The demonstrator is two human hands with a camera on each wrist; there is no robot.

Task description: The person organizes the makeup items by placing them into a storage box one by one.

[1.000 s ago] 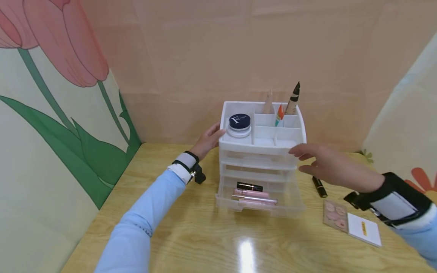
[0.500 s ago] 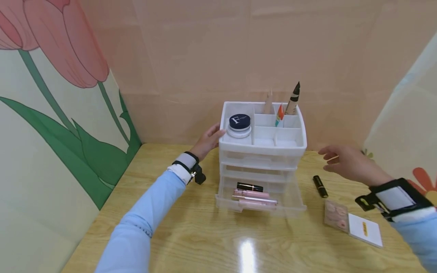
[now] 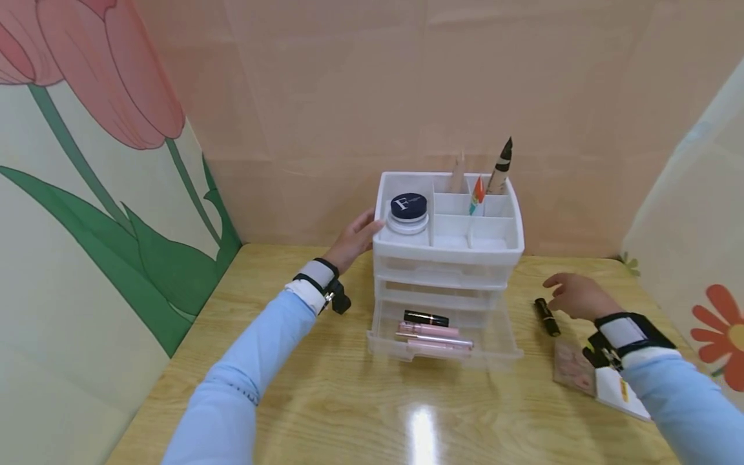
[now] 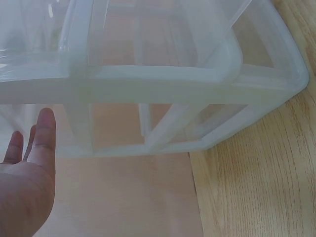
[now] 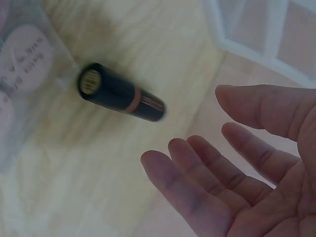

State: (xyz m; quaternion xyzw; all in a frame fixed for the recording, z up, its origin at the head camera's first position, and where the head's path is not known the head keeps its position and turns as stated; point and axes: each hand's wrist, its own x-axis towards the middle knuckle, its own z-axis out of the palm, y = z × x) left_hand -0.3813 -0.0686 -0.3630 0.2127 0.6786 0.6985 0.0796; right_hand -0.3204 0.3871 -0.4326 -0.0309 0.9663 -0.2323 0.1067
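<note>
A white drawer organizer (image 3: 447,255) stands on the table, its lowest clear drawer (image 3: 494,349) pulled out. My left hand (image 3: 354,239) rests against the organizer's left side, fingers extended, as the left wrist view also shows. Inside the drawer lie a black tube (image 3: 426,318) and several pink pens (image 3: 433,330). My right hand (image 3: 583,297) hovers just right of a black and gold lipstick (image 3: 546,317) on the table. In the right wrist view its fingers (image 5: 197,190) are spread apart and hold nothing; the lipstick lies beyond the fingertips.
A clear-lidded palette (image 3: 572,367) and a white box (image 3: 617,391), partly covered by the right wrist, lie right of the organizer. On its top tray sit a dark-lidded jar (image 3: 409,212), a black-tipped tube (image 3: 501,166) and an orange-tipped tube (image 3: 476,195). A backdrop (image 3: 325,116) rises behind.
My right hand has left the organizer's right front corner, moved right, then come down beside the lipstick. My left hand has stayed at the organizer's side.
</note>
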